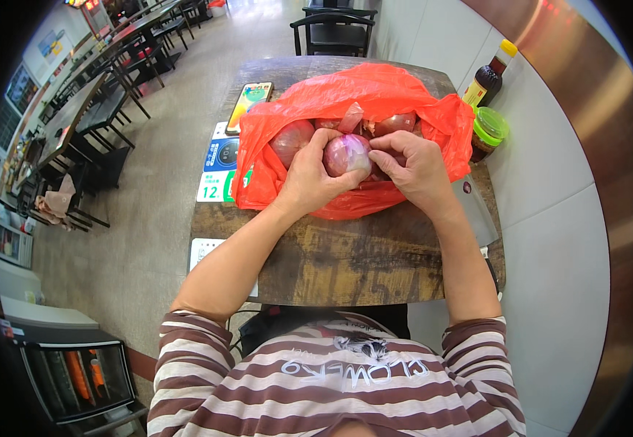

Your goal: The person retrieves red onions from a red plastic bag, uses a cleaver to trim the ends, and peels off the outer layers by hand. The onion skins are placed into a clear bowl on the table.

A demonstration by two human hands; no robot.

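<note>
A red onion (343, 155), its skin partly peeled to show pale and purple layers, sits in my left hand (316, 172). My left thumb and fingers wrap around its near and left sides. At the onion's right edge, my right hand (412, 169) pinches with thumb and forefinger; whether a bit of skin is between them is hidden. Both hands are over an open red plastic bag (343, 205). Inside it lie more red onions, one at the left (293, 143) and one at the back (395, 124). A pinkish strip (352, 116) stands up behind the held onion.
The bag rests on a wooden table (349, 257). A smartphone (249, 106) and printed cards (220, 155) lie left. Right, by the wall, are a broad knife blade (475, 210) bearing a purple scrap, a green-lidded jar (488, 131) and a dark sauce bottle (488, 79). A chair (335, 33) stands beyond.
</note>
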